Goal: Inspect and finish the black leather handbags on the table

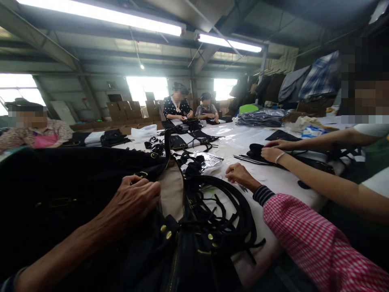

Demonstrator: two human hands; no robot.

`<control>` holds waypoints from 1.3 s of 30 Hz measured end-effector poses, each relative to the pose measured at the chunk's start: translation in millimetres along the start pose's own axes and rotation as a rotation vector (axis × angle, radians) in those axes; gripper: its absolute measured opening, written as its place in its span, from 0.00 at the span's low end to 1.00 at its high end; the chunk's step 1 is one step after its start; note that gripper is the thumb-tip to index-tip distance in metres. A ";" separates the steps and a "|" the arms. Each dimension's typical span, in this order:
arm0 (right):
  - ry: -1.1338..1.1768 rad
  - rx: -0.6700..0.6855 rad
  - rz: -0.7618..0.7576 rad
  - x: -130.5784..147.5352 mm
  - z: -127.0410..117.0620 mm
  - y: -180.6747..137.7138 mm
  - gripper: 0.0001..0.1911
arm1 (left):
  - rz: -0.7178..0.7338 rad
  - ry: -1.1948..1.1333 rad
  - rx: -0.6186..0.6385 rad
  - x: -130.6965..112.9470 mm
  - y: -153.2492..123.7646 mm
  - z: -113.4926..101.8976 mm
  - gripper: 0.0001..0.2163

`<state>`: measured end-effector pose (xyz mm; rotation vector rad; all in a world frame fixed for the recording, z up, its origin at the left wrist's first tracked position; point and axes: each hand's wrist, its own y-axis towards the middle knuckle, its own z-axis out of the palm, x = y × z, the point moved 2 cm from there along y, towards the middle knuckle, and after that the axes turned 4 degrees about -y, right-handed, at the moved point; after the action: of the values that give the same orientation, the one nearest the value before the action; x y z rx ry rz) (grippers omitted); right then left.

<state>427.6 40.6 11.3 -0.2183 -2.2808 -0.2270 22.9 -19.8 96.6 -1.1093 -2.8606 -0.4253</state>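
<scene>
A large black bag [91,174] with brass fittings fills the near left, its zip opening showing a beige lining [172,188]. My left hand [138,194] is closed on the bag's upper part beside the opening, its fingertips partly hidden. Black handles [240,198] and thin cords lie to the right of the opening. Over the white table [226,138], my right hand [240,175] is held apart from the bag with fingers curled together. Whether anything small is between those fingers cannot be seen. Below it lies a small dark metal item [243,188], too unclear to name.
A co-worker's hands [270,152] handle black pieces close on the right. Black straps [193,164] and clear plastic [209,160] lie ahead. Further back are several other people, black bags [179,141], a stack of plastic-wrapped dark items [263,117] and cardboard boxes [121,111].
</scene>
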 end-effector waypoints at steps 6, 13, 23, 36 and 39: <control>0.046 0.146 -0.035 10.9 -18.7 -28.1 0.01 | -0.144 -0.177 0.104 -0.6 1.6 -29.8 0.08; 0.439 0.328 -0.083 51.4 -18.4 -71.7 0.18 | -0.234 -0.308 0.051 -2.9 2.7 -39.7 0.06; 0.417 0.659 -0.386 161.0 31.9 -137.3 0.15 | -0.228 -0.181 0.100 -9.3 1.8 -30.9 0.07; 0.059 0.396 -0.508 153.9 42.1 -116.3 0.04 | 0.054 -0.161 -0.035 -3.0 -13.4 -17.1 0.06; 0.235 0.437 -0.434 163.4 46.5 -114.3 0.04 | 0.020 -0.173 -0.065 -2.5 -12.5 -15.0 0.07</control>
<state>261.1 -45.7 93.4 0.5071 -2.0573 0.0296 15.6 -34.3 107.7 -1.2431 -3.0002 -0.4458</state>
